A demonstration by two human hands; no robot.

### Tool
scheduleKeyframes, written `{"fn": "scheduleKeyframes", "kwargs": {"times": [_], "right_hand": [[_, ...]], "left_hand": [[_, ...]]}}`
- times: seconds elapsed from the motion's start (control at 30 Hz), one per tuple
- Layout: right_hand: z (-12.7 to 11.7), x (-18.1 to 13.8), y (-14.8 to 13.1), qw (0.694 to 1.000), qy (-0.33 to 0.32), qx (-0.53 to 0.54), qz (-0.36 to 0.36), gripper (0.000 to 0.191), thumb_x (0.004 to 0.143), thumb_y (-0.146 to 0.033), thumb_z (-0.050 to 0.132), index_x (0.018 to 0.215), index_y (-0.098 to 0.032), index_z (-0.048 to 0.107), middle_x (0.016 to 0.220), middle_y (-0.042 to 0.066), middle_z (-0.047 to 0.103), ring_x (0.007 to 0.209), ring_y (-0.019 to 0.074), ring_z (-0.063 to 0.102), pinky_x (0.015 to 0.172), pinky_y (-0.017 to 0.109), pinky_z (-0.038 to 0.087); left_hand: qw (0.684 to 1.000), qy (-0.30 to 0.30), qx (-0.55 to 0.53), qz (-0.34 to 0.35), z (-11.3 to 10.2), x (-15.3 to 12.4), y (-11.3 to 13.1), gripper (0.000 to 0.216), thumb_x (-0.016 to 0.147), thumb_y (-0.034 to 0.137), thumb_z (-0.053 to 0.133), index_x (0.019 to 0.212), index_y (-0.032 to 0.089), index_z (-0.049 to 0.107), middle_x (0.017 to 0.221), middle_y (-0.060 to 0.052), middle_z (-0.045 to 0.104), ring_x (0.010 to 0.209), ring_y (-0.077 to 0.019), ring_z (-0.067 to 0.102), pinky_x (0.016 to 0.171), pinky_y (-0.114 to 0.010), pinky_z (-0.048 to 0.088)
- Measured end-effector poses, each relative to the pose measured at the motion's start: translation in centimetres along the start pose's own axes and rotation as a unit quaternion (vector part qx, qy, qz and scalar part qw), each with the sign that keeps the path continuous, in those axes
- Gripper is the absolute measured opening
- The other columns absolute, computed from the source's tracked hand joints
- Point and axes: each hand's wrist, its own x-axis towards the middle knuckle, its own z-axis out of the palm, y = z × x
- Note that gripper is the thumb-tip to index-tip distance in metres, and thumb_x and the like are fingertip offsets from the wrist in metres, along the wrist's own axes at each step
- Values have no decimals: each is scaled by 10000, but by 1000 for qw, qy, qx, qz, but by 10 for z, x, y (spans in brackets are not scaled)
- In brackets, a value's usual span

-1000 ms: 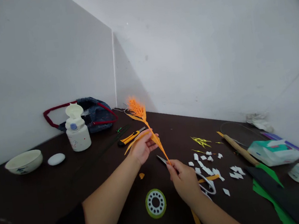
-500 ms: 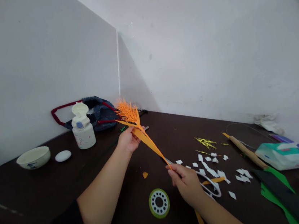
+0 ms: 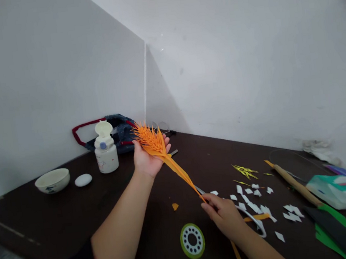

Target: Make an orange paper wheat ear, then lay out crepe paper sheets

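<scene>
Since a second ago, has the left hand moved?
Yes. The left hand has slid up the orange paper stalk to its spiky head, away from the right hand and closer to the white bottle.

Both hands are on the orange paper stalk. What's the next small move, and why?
Probably slide the left hand down off the spiky head onto the stem: its palm cups the spikes of the orange paper stalk, which could flatten, while the right hand only pinches the bottom tip, beside the scissors.
</scene>
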Motion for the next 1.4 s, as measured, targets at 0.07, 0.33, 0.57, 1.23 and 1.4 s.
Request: {"fn": "scheduleKeyframes", "kwargs": {"times": [0.07, 0.33, 0.57, 1.23, 1.4], "right_hand": [[-1, 0, 1, 997, -32, 54, 38, 245, 842, -343, 493, 1006, -196, 600, 539, -49, 510, 506, 140, 538, 536, 247, 417], [-4, -5, -10, 964, -101, 211, 129, 283, 856, -373, 425, 877, -167, 618, 496, -72, 415, 406, 86, 388, 406, 194, 301], [-28, 2, -18, 998, 18, 58, 35, 325, 883, -403, 421, 899, -198, 672, 652, 11, 629, 613, 170, 586, 601, 262, 453], [-74, -32, 57, 973, 222, -18, 54, 333, 797, -458, 518, 822, -199, 725, 716, 39, 719, 589, 191, 648, 552, 243, 529], [-70, -34, 53, 949, 306, -18, 68, 313, 788, -455, 545, 823, -193, 714, 797, 52, 728, 691, 214, 666, 654, 266, 541]], "left_hand": [[1000, 1, -6, 3, 3, -1, 4, 796, 805, 716, 141, 1051, 119, 608, 968, -161, 671, 892, -282, 652, 741, -424, 530], [998, -25, -2, 50, 14, -15, 29, 741, 772, 744, 235, 967, 139, 615, 924, -136, 672, 856, -269, 649, 769, -439, 520], [992, -61, 11, 110, 37, -48, 45, 693, 734, 766, 299, 962, 198, 626, 980, -110, 659, 920, -284, 626, 810, -463, 504], [978, -18, 52, 201, 46, -53, 12, 554, 789, 695, 342, 1010, 262, 607, 1171, -57, 587, 1138, -248, 515, 850, -335, 454], [984, 55, 164, 50, 29, -57, -43, 282, 726, 407, 674, 881, 189, 588, 901, -63, 642, 810, -189, 630, 700, -288, 456]]}}
